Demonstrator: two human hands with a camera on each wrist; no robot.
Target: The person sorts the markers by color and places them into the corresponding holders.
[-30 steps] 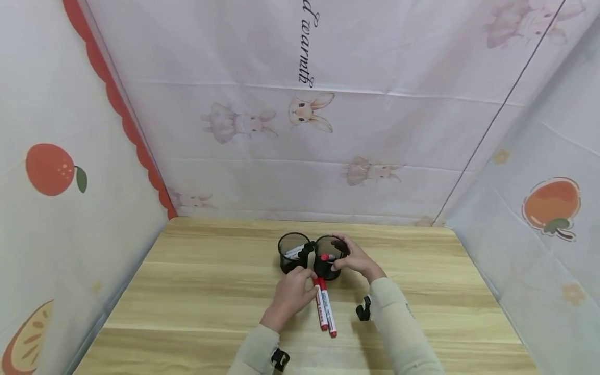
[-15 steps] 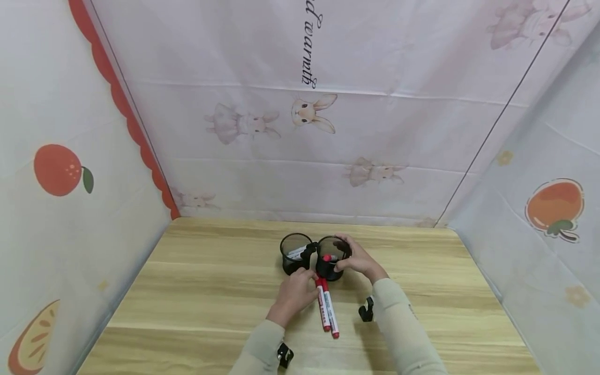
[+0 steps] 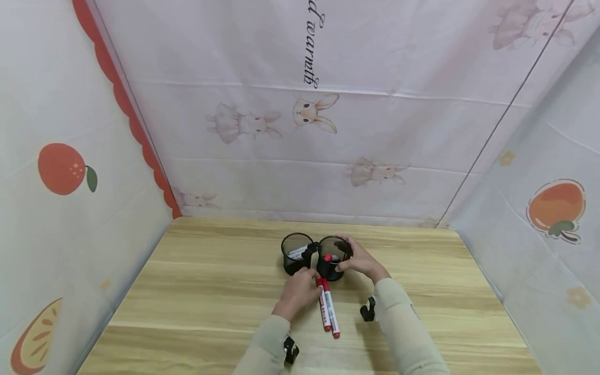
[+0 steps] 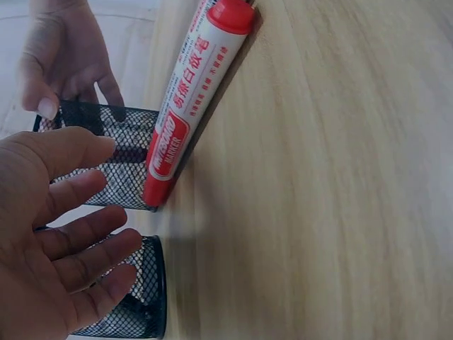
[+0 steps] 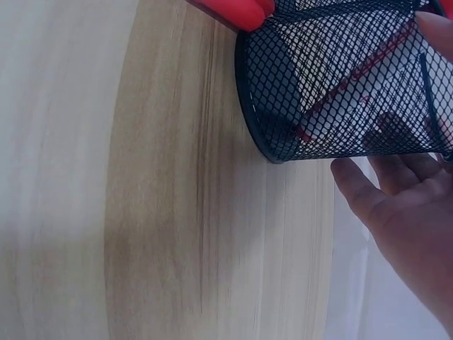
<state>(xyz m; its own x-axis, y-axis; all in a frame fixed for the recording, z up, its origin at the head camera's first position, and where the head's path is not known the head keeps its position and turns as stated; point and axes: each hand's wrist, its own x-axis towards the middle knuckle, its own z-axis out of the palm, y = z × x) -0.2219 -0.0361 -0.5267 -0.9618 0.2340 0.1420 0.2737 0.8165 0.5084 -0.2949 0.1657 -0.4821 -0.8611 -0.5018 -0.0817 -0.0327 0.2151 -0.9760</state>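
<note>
Two black mesh pen cups, joined side by side, stand near the back of the table. My right hand grips the right cup, thumb at the front of its rim and fingers round the far side. A red-capped marker leans inside that cup. In the left cup lie white markers. Two red-and-white whiteboard markers lie side by side in front, the left one beside the right one. My left hand hovers beside them, fingers loosely spread and holding nothing.
The wooden table stretches out on both sides of the cups. Printed fabric walls stand at its back and sides. Black wrist mounts hang at both sleeves.
The head view has shifted slightly. My left forearm has edged a little to the right and forward; the right hand keeps its grip on the cup, and the markers lie as before.
</note>
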